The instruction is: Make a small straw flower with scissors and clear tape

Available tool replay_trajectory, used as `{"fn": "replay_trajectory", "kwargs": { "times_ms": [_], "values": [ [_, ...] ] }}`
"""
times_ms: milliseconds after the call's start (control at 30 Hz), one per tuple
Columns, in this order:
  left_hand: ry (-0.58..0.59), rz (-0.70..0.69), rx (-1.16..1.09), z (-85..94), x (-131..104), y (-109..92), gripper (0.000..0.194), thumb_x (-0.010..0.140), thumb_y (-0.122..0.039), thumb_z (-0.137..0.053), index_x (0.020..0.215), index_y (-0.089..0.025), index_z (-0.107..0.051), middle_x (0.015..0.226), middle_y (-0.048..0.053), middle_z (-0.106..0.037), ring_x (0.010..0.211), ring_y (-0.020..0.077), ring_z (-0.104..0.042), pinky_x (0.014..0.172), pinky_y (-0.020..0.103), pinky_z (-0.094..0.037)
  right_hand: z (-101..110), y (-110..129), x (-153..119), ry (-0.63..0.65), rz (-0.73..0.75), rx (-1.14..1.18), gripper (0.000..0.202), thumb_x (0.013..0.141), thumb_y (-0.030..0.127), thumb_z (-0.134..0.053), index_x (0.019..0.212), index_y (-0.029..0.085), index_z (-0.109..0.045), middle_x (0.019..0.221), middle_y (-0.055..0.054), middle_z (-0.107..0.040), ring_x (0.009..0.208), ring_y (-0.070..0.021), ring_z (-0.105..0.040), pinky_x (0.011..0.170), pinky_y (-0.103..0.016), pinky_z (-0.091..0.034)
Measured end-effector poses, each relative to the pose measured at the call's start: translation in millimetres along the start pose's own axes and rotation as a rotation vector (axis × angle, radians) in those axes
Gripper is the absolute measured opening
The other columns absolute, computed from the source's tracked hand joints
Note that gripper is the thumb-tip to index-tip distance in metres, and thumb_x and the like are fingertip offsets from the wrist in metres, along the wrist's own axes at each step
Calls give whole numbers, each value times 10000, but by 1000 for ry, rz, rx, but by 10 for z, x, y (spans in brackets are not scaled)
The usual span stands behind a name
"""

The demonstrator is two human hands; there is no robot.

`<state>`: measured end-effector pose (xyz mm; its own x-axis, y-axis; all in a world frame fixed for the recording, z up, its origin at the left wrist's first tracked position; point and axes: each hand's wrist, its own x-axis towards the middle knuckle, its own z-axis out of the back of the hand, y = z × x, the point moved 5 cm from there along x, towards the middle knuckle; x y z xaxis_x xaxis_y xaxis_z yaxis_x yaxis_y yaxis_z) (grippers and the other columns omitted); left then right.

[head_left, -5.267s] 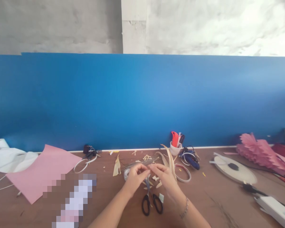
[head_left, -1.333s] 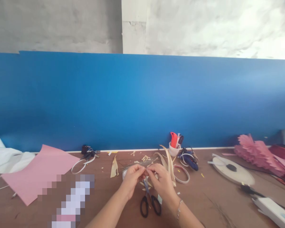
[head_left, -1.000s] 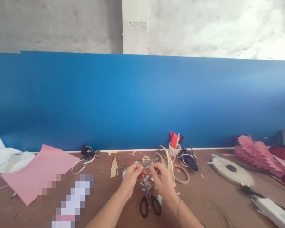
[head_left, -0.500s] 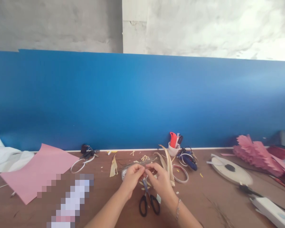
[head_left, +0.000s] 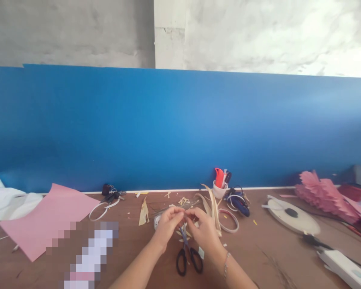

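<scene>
My left hand (head_left: 169, 225) and my right hand (head_left: 201, 226) meet fingertip to fingertip over the middle of the table. Both are closed in a pinch; whatever lies between the fingertips is too small to make out. Just below them rest black-handled scissors (head_left: 185, 252), blades pointing away from me and partly under the hands. Dry, pale husk strips (head_left: 214, 210) stand close by my right hand. Beyond the fingers lie thin brown stems (head_left: 165, 207) and small pale scraps (head_left: 184, 200). A white roll (head_left: 157, 221) is half hidden by my left hand.
At the back is a white cup (head_left: 220, 190) of tools, beside a tape ring (head_left: 233, 225) and a blue coiled item (head_left: 240, 204). Pink paper (head_left: 52, 218) lies left. To the right are an oval cream device (head_left: 295, 214), pink folded paper (head_left: 325, 192) and a white power strip (head_left: 347, 267).
The hands stay in nearly the same place, with only a slight shift of the right fingers. Nothing on the table has visibly moved.
</scene>
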<state>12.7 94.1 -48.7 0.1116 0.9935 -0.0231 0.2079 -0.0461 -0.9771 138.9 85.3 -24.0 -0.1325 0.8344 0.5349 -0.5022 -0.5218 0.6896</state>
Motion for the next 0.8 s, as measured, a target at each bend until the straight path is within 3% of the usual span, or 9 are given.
{"fn": "replay_trajectory", "kwargs": {
  "times_ms": [167,400,633,800],
  "values": [
    [-37,-44,128,26,32,7,172,674,-338,-628,646,-169,-618,622,-13,-616,639,143,-552,635,244,-403,12,-15,4,-26,-18,0,130,760,172,-525,826,178,-638,760,-52,-687,698,-182,-636,638,-277,-503],
    [-64,-65,204,54,41,7,184,711,-350,-576,659,-175,-597,628,-9,-638,610,137,-554,622,241,-411,18,-99,18,17,-112,-15,155,823,230,-486,777,185,-628,760,-54,-675,699,-198,-631,622,-284,-481],
    [-95,-74,214,58,4,-37,179,727,-337,-570,666,-170,-596,636,-5,-650,612,134,-556,626,244,-408,-9,-108,-10,1,-54,-92,152,858,215,-445,778,200,-574,741,-39,-631,689,-195,-592,625,-286,-453],
    [-22,-88,129,47,-12,-42,292,757,-375,-559,949,-173,-649,837,35,-709,794,172,-610,721,274,-439,-6,-77,6,25,12,-65,151,862,196,-446,800,199,-583,748,-36,-628,693,-186,-588,635,-278,-454]
  ]
}}
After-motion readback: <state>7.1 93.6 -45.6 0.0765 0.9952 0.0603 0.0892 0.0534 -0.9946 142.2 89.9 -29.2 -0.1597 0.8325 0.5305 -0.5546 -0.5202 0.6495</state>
